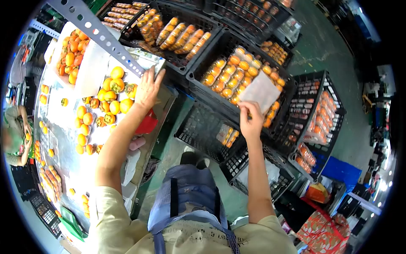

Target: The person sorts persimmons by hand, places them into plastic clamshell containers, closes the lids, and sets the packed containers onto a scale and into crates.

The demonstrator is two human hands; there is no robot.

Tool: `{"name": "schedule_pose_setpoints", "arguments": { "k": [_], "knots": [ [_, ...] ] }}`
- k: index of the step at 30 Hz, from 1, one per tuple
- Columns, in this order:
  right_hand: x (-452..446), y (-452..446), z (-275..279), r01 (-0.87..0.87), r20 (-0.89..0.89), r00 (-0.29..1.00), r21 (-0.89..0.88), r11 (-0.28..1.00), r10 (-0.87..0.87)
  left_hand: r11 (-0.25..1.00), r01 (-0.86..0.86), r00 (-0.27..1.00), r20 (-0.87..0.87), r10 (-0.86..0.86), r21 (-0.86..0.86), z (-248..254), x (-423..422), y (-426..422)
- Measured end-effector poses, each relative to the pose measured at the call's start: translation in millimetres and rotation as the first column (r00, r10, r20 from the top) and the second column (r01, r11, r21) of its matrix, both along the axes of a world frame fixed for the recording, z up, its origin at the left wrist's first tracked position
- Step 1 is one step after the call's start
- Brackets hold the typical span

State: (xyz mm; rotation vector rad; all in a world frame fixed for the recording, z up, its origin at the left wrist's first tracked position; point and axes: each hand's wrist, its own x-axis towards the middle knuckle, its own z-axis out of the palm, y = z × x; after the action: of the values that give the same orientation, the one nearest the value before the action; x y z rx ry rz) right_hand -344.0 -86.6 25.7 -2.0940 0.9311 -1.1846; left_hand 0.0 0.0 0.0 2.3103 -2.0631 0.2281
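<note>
My right hand (251, 119) pinches the near corner of a thin white sheet (260, 92). The sheet lies over packs of orange fruit (230, 80) in a black crate (198, 86), hiding some of them. My left hand (149, 88) has its fingers spread at the table's edge, close to the foot of a perforated metal post (111, 41) and a pale box (157, 63). Loose persimmons (111, 95), some with green leafy tops showing, are grouped on the table (63, 139) left of that hand.
More black crates stand around: one with fruit packs (182, 36) at the back, a lower one (198, 127) with few packs, and a stack (311, 114) at right. A white tub of persimmons (72, 55) sits on the table. Another person's hands (28, 134) hold fruit at far left.
</note>
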Motion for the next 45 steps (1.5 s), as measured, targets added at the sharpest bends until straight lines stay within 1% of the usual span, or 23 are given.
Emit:
{"name": "schedule_pose_setpoints", "arguments": {
  "k": [2,3,5,6,7,9,10,14,17,18,19,24,27,29,31,32,33,35,38,39,41,42,45],
  "knots": [
    [14.5,-31.3,1.6,-0.022,-0.071,0.997,0.089,0.996,0.029,1.000,-0.005,1.000,-0.025,0.005,-0.002,-2.6,-30.4,-2.2],
    [96.4,-37.5,-7.6,-0.059,-0.021,0.998,0.188,0.980,0.064,0.997,-0.010,1.000,0.031,0.007,0.072,17.4,30.7,10.8],
    [137.1,-90.1,-20.9,-0.109,-0.071,0.988,0.287,0.952,0.135,0.996,-0.005,1.000,-0.022,0.007,0.086,16.5,20.6,1.6],
    [160.1,-119.7,-46.0,-0.104,-0.048,0.990,0.405,0.909,0.134,0.997,-0.006,1.000,-0.027,0.008,0.074,10.4,15.9,-1.2],
    [183.6,-144.0,-73.7,-0.080,-0.115,0.984,0.380,0.921,0.133,0.997,-0.011,0.997,-0.081,0.018,0.081,12.6,10.4,1.3],
    [241.9,-181.7,-82.9,0.052,-0.359,0.927,0.415,0.908,0.111,0.995,-0.012,0.998,-0.052,0.017,0.096,17.6,13.1,-1.0],
    [264.8,-197.0,-90.3,0.141,-0.547,0.832,0.375,0.916,0.096,0.998,-0.009,0.998,-0.060,0.013,0.061,13.6,12.6,-0.8],
    [335.2,-234.9,-123.8,0.383,-0.637,0.770,0.514,0.768,0.042,0.993,-0.008,0.997,-0.070,0.017,0.119,19.7,15.7,-4.7],
    [373.0,-234.3,-146.4,0.692,-0.754,0.640,0.484,0.536,-0.146,0.994,-0.024,0.993,-0.108,0.036,0.107,16.9,16.4,-6.5],
    [372.2,-222.5,-118.6,0.691,-0.707,0.684,0.548,0.472,-0.180,0.995,-0.019,0.993,-0.114,0.030,0.096,18.7,17.5,-7.2],
    [371.0,-222.3,-128.8,0.707,-0.687,0.677,0.506,0.493,-0.265,0.994,-0.027,0.993,-0.110,0.039,0.109,18.9,17.5,-7.3],
    [361.6,-216.1,-133.9,0.654,-0.709,0.644,0.317,0.687,-0.287,0.996,-0.042,0.988,-0.148,0.053,0.076,17.3,16.4,-7.7],
    [361.1,-232.2,-166.7,0.707,-0.620,0.674,0.386,0.593,-0.401,0.993,-0.048,0.991,-0.122,0.061,0.105,15.7,16.9,-8.0],
    [347.8,-237.4,-156.1,0.568,-0.640,0.763,0.592,0.572,-0.096,0.992,-0.049,0.989,-0.136,0.065,0.115,15.6,14.2,-5.3],
    [350.0,-257.8,-158.0,0.546,-0.707,0.706,0.568,0.616,0.026,0.993,-0.042,0.989,-0.135,0.057,0.115,17.8,15.1,-7.9],
    [350.3,-260.0,-160.8,0.564,-0.722,0.692,0.514,0.646,-0.030,0.992,-0.051,0.987,-0.145,0.067,0.113,18.5,14.7,-8.2],
    [343.4,-257.6,-143.9,0.465,-0.653,0.754,0.607,0.645,0.072,0.991,-0.050,0.988,-0.138,0.066,0.123,19.9,14.3,-10.0],
    [357.2,-244.0,-145.6,0.614,-0.733,0.674,0.488,0.620,-0.091,0.991,-0.056,0.987,-0.146,0.074,0.122,20.7,13.8,-10.0],
    [366.7,-244.6,-184.4,0.542,-0.512,0.836,0.714,0.443,-0.197,0.990,-0.060,0.987,-0.139,0.078,0.129,19.7,14.2,-10.6],
    [365.9,-247.2,-202.0,0.523,-0.431,0.852,0.705,0.478,-0.298,0.988,-0.060,0.989,-0.126,0.079,0.144,20.6,12.9,-8.2],
    [350.1,-257.8,-214.0,0.289,-0.254,0.957,0.841,0.457,-0.137,0.984,-0.063,0.991,-0.102,0.081,0.169,22.0,13.7,-10.1],
    [349.6,-251.0,-205.9,0.385,-0.280,0.919,0.791,0.475,-0.278,0.984,-0.062,0.993,-0.094,0.078,0.164,22.9,13.4,-10.1],
    [360.5,-251.3,-218.0,0.502,-0.272,0.851,0.669,0.548,-0.449,0.989,-0.058,0.991,-0.112,0.073,0.134,19.9,14.3,-9.0]
  ]
}}
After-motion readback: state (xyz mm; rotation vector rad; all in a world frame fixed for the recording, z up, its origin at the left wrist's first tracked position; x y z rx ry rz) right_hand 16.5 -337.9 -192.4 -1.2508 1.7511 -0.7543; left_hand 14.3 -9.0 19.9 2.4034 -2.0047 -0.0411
